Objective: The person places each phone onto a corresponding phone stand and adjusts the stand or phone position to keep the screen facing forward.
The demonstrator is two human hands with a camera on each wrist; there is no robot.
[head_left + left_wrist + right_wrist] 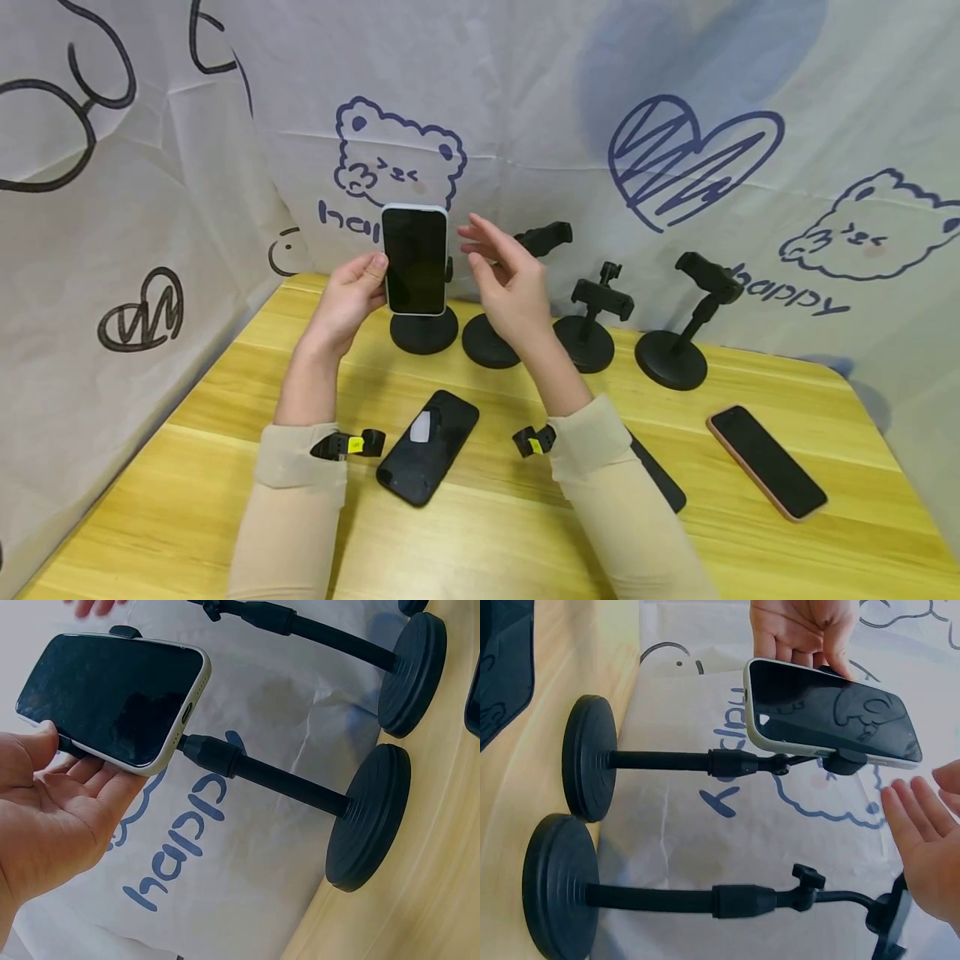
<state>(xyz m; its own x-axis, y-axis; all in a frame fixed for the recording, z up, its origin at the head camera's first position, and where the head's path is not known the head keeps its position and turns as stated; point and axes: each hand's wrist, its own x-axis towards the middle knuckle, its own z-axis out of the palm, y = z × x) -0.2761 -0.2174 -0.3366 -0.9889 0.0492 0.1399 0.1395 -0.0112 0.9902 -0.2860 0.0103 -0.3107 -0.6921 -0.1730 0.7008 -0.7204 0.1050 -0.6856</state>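
Note:
A phone in a white case (415,261) sits upright in the clamp of a black phone stand (423,332) at the left end of a row of stands. My left hand (348,298) holds the phone by its left edge, thumb at the front rim and fingers behind. In the right wrist view, a black clamp jaw grips the phone's other long edge. My right hand (512,283) is apart from the phone, to its right, with fingers extended and nothing in them. It overlaps the second phone stand (491,342) in the head view.
Two more black stands, a third stand (585,343) and a fourth stand (671,360), stand to the right. On the wooden table (495,533) lie a black phone (429,448), a phone partly under my right sleeve (658,473) and a pink-cased phone (767,462). A printed cloth (525,108) hangs behind.

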